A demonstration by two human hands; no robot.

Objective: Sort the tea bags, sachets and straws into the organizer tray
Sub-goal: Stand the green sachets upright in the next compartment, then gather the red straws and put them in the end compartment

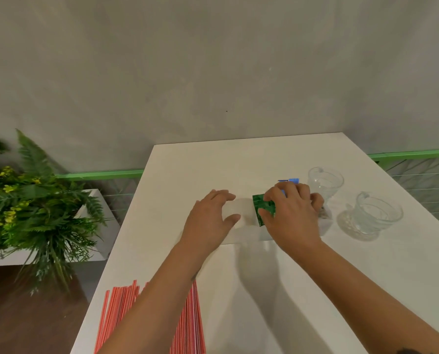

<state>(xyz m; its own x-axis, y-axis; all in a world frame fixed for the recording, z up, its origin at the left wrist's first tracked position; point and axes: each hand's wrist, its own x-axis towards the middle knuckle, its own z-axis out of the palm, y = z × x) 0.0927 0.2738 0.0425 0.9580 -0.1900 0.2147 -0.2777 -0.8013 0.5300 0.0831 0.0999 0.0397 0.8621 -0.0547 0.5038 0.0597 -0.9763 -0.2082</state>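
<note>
Head view, white desk [238,290] set against a grey wall. Organizer tray [241,226]: white, low-walled, sits mid-desk; its outline blends with the desk surface, so the compartments cannot be told apart. Left hand [210,218]: fingers spread and gently curved over the tray's left end, thumb toward the near wall; whether it grips or only rests on the tray cannot be told. Right hand [289,215]: fingers curled around a stack of green sachets [264,208], pinching it between thumb and fingertips at the tray's right part; the stack stands on edge, tilted slightly. A blue sachet [291,180] shows just beyond the right hand's fingers, mostly hidden. Red-and-white straws [187,323]: a bundle lies flat at the near left of the desk, partly covered by the left forearm, ends pointing away from the camera. Two clear glass cups [325,181], [376,215] stand to the right of the tray, apart from each other. Left of the desk, a planter of green ferns with yellow flowers [29,205] sits lower down.
</note>
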